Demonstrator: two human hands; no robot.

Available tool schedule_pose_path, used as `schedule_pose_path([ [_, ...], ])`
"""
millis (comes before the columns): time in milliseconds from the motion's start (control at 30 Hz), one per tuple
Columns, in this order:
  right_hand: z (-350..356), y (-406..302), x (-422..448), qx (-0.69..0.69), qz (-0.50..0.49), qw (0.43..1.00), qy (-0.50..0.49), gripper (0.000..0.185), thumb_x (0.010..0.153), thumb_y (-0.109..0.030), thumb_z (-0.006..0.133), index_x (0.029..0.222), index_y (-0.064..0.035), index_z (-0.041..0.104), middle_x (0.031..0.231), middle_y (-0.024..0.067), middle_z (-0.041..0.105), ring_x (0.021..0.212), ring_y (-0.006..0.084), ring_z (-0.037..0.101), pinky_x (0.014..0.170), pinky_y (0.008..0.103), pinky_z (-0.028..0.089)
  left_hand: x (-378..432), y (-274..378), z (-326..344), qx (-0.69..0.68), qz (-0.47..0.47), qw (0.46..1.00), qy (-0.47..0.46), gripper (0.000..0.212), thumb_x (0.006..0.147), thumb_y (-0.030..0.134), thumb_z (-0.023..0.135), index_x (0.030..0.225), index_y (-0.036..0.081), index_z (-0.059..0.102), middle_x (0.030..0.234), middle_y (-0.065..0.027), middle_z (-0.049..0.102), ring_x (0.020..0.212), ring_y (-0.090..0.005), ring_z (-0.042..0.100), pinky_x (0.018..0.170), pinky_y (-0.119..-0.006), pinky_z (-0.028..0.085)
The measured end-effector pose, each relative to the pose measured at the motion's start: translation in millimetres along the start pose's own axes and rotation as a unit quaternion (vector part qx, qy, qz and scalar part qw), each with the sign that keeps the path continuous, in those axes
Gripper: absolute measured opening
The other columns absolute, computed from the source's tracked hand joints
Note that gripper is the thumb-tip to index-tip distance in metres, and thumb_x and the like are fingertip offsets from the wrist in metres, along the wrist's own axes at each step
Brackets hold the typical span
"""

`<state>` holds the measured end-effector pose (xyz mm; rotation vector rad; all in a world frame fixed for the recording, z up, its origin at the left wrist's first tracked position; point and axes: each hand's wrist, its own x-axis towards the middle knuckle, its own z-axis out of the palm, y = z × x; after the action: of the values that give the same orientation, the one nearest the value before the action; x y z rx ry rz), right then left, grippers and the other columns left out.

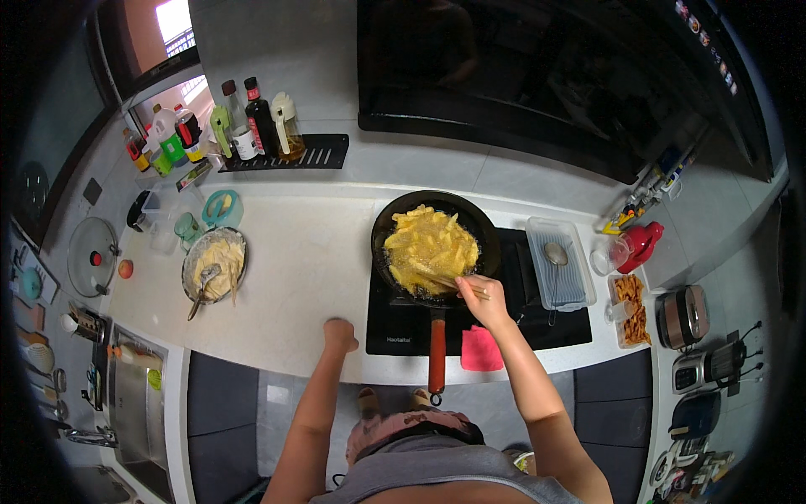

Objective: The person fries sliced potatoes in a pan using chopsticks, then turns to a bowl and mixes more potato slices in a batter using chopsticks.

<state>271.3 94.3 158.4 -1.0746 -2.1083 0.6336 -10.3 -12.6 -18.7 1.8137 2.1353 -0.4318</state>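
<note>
My right hand (pixel 486 302) grips a pair of wooden chopsticks (pixel 446 279), their tips among yellow battered strips (pixel 431 246) frying in bubbling oil. The strips fill the middle of a black frying pan (pixel 488 242), which stands on the left part of a black cooktop (pixel 403 340). The pan's red-brown handle (pixel 437 356) points towards me and passes over the counter's front edge. Left of the cooktop, my left hand (pixel 340 334) rests on the pale counter, its fingers curled; nothing is seen in it. A pink cloth (pixel 482 349) lies under my right forearm, by the cooktop's front edge.
A bowl of batter-coated strips (pixel 217 261) with a spoon (pixel 204 286) stands at the left. On the cooktop's right lies a clear plastic container (pixel 541 264) with a strainer (pixel 556 255). Browned pieces (pixel 631 309) fill a container farther right. Bottles (pixel 258 120) stand on a wall shelf.
</note>
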Motion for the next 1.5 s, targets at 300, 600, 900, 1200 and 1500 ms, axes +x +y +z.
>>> schedule_pose_path([
  [300, 14, 3, -10, -0.024, -0.126, 0.986, -0.105, 0.014, 0.076, -0.012, 0.060, 0.086, -0.0028, 0.064, 0.077, 0.0151, 0.062, 0.067, 0.0305, 0.060, 0.058, 0.0337, 0.049, 3, 1, 1, 0.002, -0.002, 1.000, 0.004, 0.023, 0.062, 0.030, 0.061, 0.073, 0.010, 0.067, 0.083, -0.0089, 0.064, 0.082, -0.0240, 0.061, 0.070, -0.034, 0.048],
  [600, 40, 32, 3, -0.001, -0.084, 0.996, -0.035, 0.018, 0.081, -0.016, 0.058, 0.085, 0.0017, 0.062, 0.074, 0.0140, 0.063, 0.063, 0.0240, 0.063, 0.055, 0.0293, 0.048, -1, 0, -2, 0.003, -0.003, 1.000, -0.003, 0.022, 0.063, 0.026, 0.059, 0.076, 0.011, 0.067, 0.084, -0.0087, 0.064, 0.082, -0.0238, 0.061, 0.069, -0.034, 0.048],
  [900, 30, 45, 28, 0.391, 0.379, 0.835, 0.075, 0.036, 0.089, -0.025, 0.047, 0.083, 0.0099, 0.055, 0.068, 0.0169, 0.061, 0.056, 0.0205, 0.063, 0.045, 0.0246, 0.053, -4, 0, -6, 0.002, -0.011, 1.000, -0.004, 0.024, 0.061, 0.030, 0.061, 0.074, 0.010, 0.067, 0.083, -0.0101, 0.064, 0.080, -0.0251, 0.061, 0.069, -0.036, 0.048],
  [1200, 13, 56, 12, 0.400, 0.388, 0.818, 0.143, 0.028, 0.087, -0.023, 0.052, 0.081, 0.0042, 0.058, 0.068, 0.0125, 0.062, 0.057, 0.0170, 0.062, 0.047, 0.0234, 0.052, 1, 3, -7, 0.018, -0.002, 1.000, -0.025, 0.022, 0.063, 0.026, 0.059, 0.077, 0.011, 0.067, 0.085, -0.0082, 0.064, 0.082, -0.0233, 0.061, 0.069, -0.033, 0.048],
  [1500, 3, 8, -10, 0.032, 0.047, 0.993, 0.108, 0.013, 0.079, -0.012, 0.058, 0.079, -0.0004, 0.064, 0.069, 0.0135, 0.062, 0.060, 0.0250, 0.062, 0.053, 0.0301, 0.047, -6, 7, -21, 0.031, -0.010, 0.998, -0.049, 0.023, 0.065, 0.019, 0.057, 0.083, 0.013, 0.068, 0.090, -0.0054, 0.064, 0.086, -0.0207, 0.061, 0.066, -0.031, 0.047],
])
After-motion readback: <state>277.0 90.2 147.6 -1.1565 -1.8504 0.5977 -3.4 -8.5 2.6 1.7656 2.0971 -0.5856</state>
